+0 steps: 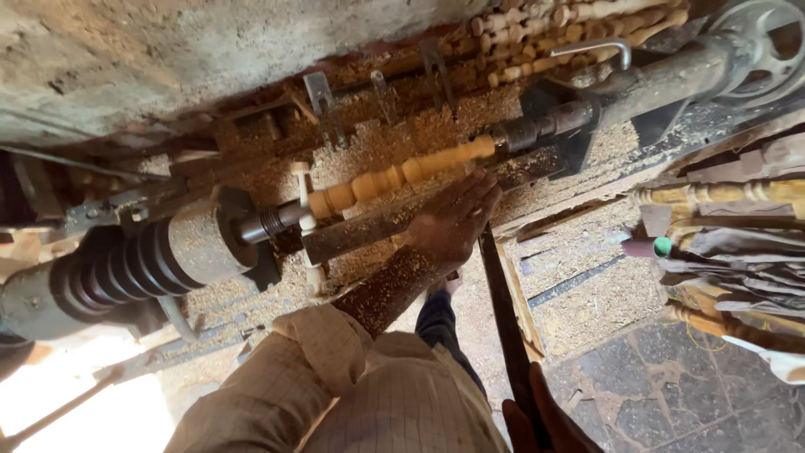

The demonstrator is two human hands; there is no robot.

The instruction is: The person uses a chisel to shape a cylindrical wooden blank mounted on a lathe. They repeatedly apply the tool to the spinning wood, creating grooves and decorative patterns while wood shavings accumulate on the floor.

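One hand (453, 220), fingers flat on tool rest (377, 228) by turned spindle (401, 172); other hand's (541, 424) grip unclear.

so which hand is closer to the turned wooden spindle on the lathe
Left. The left hand reaches up to the spindle, just below its right end; the right hand hangs far below, near the frame's bottom edge.

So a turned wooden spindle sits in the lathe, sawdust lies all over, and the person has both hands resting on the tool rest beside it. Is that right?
Not quite. The head view shows only one hand at the tool rest beside the spindle; the other hand is low at the bottom edge, around a dark bar. The lathe and the sawdust are as stated.
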